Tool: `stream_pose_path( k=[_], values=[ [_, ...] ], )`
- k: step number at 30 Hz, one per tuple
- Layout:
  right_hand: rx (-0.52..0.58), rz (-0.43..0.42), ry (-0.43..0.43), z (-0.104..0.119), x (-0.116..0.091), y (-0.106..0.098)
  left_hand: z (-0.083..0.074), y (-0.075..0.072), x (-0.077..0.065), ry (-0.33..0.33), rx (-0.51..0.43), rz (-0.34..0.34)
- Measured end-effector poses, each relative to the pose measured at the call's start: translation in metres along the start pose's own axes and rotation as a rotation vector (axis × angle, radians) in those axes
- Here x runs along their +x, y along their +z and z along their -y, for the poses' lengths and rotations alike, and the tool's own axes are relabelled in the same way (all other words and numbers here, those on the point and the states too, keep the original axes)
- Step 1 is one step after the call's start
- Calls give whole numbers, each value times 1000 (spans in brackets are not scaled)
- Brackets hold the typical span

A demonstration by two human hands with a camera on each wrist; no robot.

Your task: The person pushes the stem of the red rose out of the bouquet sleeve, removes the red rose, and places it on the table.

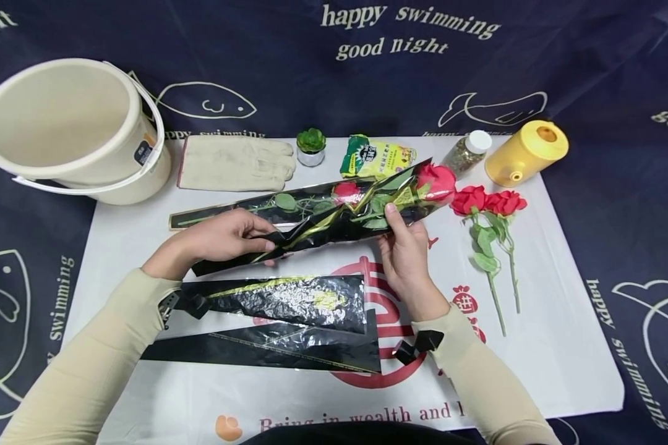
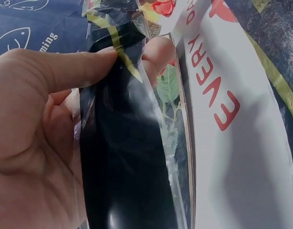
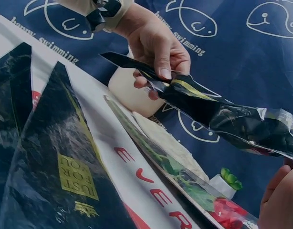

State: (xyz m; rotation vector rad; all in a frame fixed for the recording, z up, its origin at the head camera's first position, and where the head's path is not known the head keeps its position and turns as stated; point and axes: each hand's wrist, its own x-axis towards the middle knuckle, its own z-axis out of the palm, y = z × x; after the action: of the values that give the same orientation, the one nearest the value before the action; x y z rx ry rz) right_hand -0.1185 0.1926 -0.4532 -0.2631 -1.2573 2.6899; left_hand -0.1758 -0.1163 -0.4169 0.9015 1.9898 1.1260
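A red rose [image 1: 435, 182] lies inside a black and clear flower sleeve [image 1: 323, 232] with gold trim, its bloom at the open right end. My left hand [image 1: 228, 238] pinches the narrow lower part of this sleeve, thumb on top. Near the bloom, my right hand [image 1: 406, 253] grips the wide end, thumb over the front. In the left wrist view the thumb presses on the folded black film [image 2: 122, 143]. Behind it on the table lies a second sleeved rose [image 1: 346, 193]. Two flat black sleeves [image 1: 289, 303] lie in front of my hands.
Two loose red roses [image 1: 495, 201] lie on the right. Along the back stand a white bucket [image 1: 61, 173], gloves [image 1: 234, 164], a small potted succulent [image 1: 310, 148], a green-yellow packet [image 1: 375, 157], a lidded jar [image 1: 467, 151] and a yellow watering can [image 1: 526, 154].
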Motion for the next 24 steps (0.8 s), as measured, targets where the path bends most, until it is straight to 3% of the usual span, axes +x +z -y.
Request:
stream_pose_path(
  k=[6, 10, 18, 24],
  values=[
    [-28, -44, 35, -10, -3, 4, 0, 3, 3, 15, -4, 6],
    [-41, -44, 5, -9, -1, 5, -1, 3, 2, 10, -30, 8],
    [-7, -50, -39, 12, 9, -6, -16, 1, -6, -14, -47, 9],
    [20, -37, -69, 25, 15, -9, -3, -3, -4, -16, -16, 1]
  ],
)
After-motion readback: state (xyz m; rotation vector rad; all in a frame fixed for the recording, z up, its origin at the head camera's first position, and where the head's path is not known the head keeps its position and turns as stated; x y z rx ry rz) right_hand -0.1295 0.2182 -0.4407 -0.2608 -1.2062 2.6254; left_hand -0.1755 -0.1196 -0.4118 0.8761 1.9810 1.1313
